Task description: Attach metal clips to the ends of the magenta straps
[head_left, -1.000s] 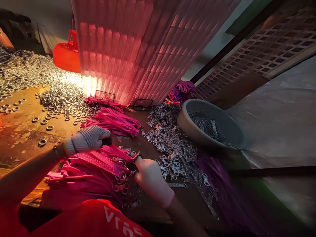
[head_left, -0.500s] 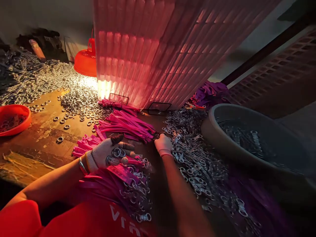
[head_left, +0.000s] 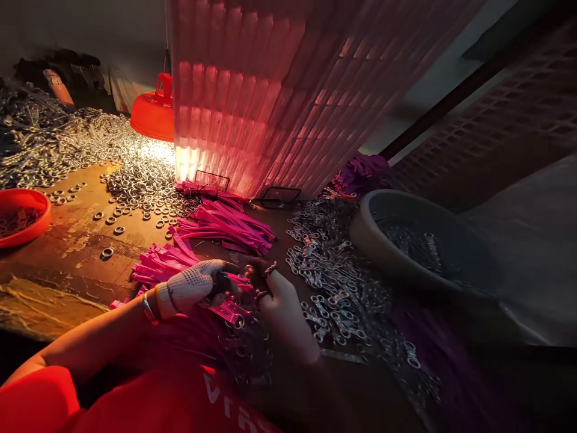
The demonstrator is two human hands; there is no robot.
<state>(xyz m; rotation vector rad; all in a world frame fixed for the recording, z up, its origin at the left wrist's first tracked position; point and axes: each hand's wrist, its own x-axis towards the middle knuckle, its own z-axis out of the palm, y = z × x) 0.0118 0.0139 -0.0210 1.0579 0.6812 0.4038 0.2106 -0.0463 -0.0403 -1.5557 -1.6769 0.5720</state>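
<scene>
My left hand [head_left: 196, 285], in a dotted white knit glove with dark fingertips, is curled over the pink straps [head_left: 166, 260]. Metal rings showed in its palm a moment ago; its bent fingers now mostly hide them. Facing it, my right hand [head_left: 283, 304], also gloved, has its fingers bent and pinched close to the left fingertips. Whatever small dark thing sits between the right fingers is too dim to name. Below the hands lie more pink straps with metal rings and clasps [head_left: 246, 346] at their ends. Another bundle of pink straps [head_left: 229, 225] lies just beyond.
Loose metal rings [head_left: 144, 180] are heaped under a red lamp [head_left: 153, 114]. A red bowl [head_left: 42, 225] stands left. Metal clasps [head_left: 333, 288] spread at right beside a large grey basin [head_left: 367, 222]. A ribbed translucent panel [head_left: 252, 108] rises behind the straps.
My right hand has come back from the far strap bundle to meet the left. My left hand has turned and closed from a looser palm showing rings. The view has shifted slightly right.
</scene>
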